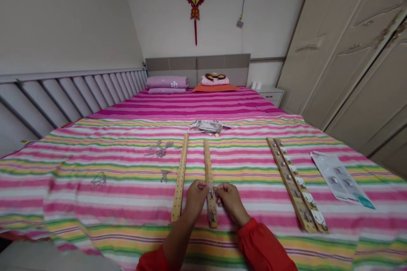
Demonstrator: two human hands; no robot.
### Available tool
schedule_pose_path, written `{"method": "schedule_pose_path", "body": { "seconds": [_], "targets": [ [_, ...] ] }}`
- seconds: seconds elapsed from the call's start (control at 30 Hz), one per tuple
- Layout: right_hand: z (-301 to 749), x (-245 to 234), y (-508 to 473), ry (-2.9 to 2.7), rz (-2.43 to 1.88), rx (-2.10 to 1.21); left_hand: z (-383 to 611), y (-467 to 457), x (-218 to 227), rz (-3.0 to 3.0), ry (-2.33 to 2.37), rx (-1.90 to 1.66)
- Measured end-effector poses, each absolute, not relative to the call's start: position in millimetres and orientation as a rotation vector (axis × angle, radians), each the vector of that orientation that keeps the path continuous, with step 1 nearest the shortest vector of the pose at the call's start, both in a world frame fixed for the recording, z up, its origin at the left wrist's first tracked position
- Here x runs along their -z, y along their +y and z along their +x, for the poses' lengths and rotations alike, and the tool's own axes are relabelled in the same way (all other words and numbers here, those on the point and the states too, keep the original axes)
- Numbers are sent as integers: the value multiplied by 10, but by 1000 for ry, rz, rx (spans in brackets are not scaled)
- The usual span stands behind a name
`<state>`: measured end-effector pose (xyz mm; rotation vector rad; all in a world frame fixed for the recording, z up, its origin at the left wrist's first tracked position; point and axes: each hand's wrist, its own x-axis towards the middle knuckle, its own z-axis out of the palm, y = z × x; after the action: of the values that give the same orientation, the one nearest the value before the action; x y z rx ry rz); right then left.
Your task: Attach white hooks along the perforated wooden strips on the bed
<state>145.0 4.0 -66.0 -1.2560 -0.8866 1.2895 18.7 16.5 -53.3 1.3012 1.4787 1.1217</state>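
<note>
My left hand and my right hand meet over a narrow wooden strip with rows of holes. Between their pinched fingertips sits a small shiny hook on the strip's near half. Closer to me, another shiny hook is on the same strip. To the left lies a second perforated strip, with nothing on its face. Loose small clear or metal pieces are scattered left of it, with one more piece nearer. The fine details of these pieces are too small to make out.
Two strips side by side at right carry several metal and white round pieces. Beyond them lies a clear blister pack. Plastic packets rest past the middle strips; a thin wire-like tangle is at left. Everything lies on a striped bedspread.
</note>
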Motion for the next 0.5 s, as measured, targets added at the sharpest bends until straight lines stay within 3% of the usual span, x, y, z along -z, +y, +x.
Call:
{"method": "schedule_pose_path", "body": {
  "seconds": [0.5],
  "targets": [
    [1424, 702, 84, -893, -1354, -1273, 181, 204, 648, 1302, 1672, -1033]
  ]
}}
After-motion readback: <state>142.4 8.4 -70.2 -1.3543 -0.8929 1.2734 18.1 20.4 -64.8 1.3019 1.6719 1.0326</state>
